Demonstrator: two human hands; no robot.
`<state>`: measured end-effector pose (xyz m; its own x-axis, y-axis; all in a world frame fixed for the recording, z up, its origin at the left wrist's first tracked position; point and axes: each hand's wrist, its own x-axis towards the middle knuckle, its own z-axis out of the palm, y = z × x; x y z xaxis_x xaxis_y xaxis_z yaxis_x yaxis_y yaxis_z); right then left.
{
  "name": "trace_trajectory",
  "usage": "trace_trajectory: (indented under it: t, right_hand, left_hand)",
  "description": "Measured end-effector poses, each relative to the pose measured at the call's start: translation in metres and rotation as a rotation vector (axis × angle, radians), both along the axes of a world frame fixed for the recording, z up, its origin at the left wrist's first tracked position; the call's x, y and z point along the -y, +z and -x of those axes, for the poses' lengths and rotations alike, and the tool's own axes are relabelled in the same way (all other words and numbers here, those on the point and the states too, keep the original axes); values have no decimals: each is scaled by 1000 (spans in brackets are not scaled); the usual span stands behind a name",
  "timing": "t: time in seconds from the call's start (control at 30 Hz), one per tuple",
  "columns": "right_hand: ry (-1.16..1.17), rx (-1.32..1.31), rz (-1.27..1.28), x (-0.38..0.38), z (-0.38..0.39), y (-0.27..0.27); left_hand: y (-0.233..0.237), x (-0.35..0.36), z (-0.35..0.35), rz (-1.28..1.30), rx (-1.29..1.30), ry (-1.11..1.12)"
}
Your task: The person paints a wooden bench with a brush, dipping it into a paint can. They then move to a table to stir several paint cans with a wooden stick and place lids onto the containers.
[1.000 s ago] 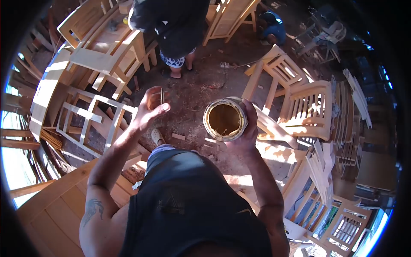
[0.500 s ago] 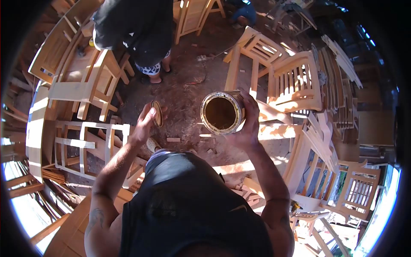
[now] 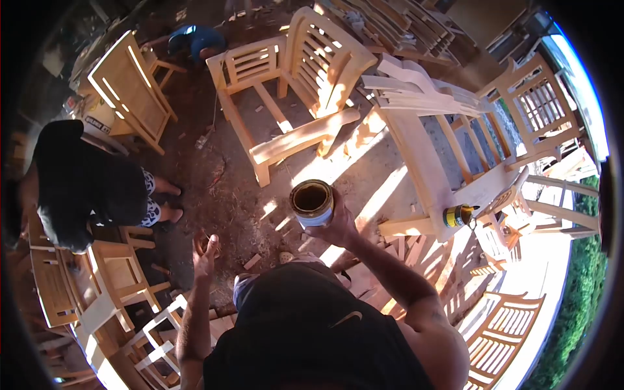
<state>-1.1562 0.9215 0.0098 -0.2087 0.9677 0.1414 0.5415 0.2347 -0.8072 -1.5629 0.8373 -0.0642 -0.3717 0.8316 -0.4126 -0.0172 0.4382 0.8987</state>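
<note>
My right hand [image 3: 339, 224] is wrapped round the side of an open metal can [image 3: 311, 218], held out in front of my body. The can's mouth faces me, its rim is stained brown, and the inside looks dark. My left hand [image 3: 205, 255] is raised lower and to the left, apart from the can, with the thumb up. It appears closed on the can's round lid, which blends into the brown ground and hardly shows.
A slatted wooden chair [image 3: 286, 107] stands ahead on the dirt floor. To the right, a yellow can [image 3: 458, 216] rests by a wooden bench frame [image 3: 422, 169]. A person in dark clothes [image 3: 91, 185] bends over furniture at left; another person in blue [image 3: 197, 42] is farther back.
My view has swung to the right, so the furniture and the person in black appear farther left. The can stays in my right hand, and the lid in my left has become hard to see.
</note>
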Motion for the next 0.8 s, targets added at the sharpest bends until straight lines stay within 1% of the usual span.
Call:
trace_trajectory:
  t: [0.03, 0.1, 0.2, 0.27, 0.3, 0.4, 0.47, 0.5, 0.53, 0.6, 0.7, 0.73, 0.77, 0.8]
  right_hand:
    - [14, -67, -29, 3, -18, -14]
    - [-151, -45, 150, 16, -45, -36]
    - [-355, -102, 168, 35, -79, -93]
    - [-509, -158, 262, 44, -93, -131]
    - [-582, -188, 308, 49, -97, -141]
    - [-733, -53, 427, 49, -102, -89]
    - [-843, -104, 366, 51, -106, -76]
    - [-890, -126, 337, 53, -109, -72]
    - [-934, -61, 350, 56, -119, -84]
    - [-999, 11, 257, 59, -142, -87]
    - [-1150, 91, 158, 68, -170, -100]
    - [-1196, 111, 143, 67, -182, -93]
    - [-1219, 72, 150, 65, -196, -87]
    - [-1243, 32, 156, 62, -208, -76]
  left_hand:
    - [-8, -7, -1, 34, 15, -42]
    - [-20, -26, 2, 107, 45, -135]
    - [-2, -51, -17, 54, 5, -207]
    - [-3, -72, -25, 52, -28, -265]
    - [-7, -81, -26, 60, -38, -293]
    - [-25, -122, -33, 101, -80, -405]
    - [-37, -152, -47, 118, -69, -487]
    - [-40, -167, -60, 117, -40, -529]
    - [-45, -181, -75, 95, 25, -578]
    - [-44, -207, -104, 61, 148, -671]
    - [-75, -244, -149, -20, 240, -771]
    - [-72, -252, -168, -78, 265, -808]
    - [-70, -257, -189, -131, 291, -843]
    - [-55, -263, -212, -109, 312, -897]
